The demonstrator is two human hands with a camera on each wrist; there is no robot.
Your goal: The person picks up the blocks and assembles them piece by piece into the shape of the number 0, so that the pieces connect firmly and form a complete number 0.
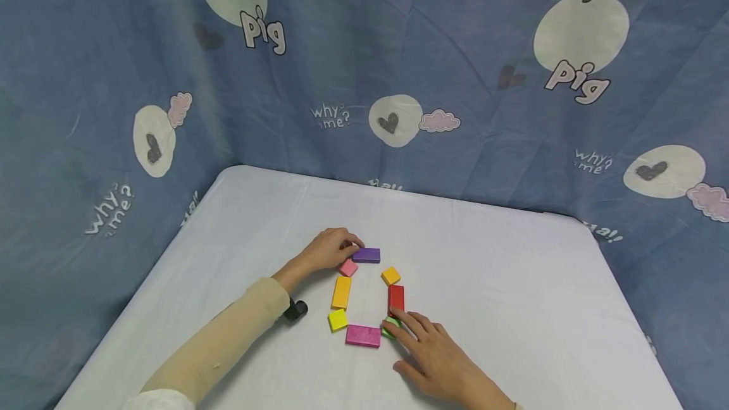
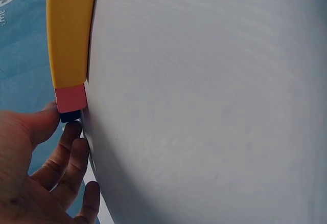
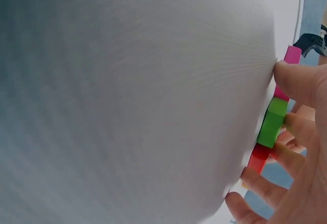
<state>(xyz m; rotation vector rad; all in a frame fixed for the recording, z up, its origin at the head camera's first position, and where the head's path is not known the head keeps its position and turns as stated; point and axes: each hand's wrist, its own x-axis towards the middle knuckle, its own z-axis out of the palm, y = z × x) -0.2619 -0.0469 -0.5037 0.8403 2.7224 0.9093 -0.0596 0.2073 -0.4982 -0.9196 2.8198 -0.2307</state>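
Several coloured blocks lie in a ring on a white-covered table. At the ring's far side my left hand (image 1: pixel 332 248) pinches the left end of a purple block (image 1: pixel 369 255) between thumb and finger; a pink block (image 1: pixel 348 267) is right below. In the left wrist view the purple block (image 2: pixel 70 116) shows only as a dark end. My right hand (image 1: pixel 438 354) spreads over the near right corner, fingertips on a green block (image 1: pixel 390 328) and at the lower end of a red block (image 1: pixel 396 299). Its thumb rests apart, and the green block (image 3: pixel 273 122) is partly hidden.
An orange-yellow long block (image 1: pixel 341 293) and a yellow block (image 1: pixel 338 320) form the left side. A magenta block (image 1: pixel 362 336) lies nearest, a small orange block (image 1: pixel 390 276) above the red one. A black wrist device (image 1: pixel 295 310) sits under the left sleeve. A blue printed curtain (image 1: pixel 353 49) hangs behind.
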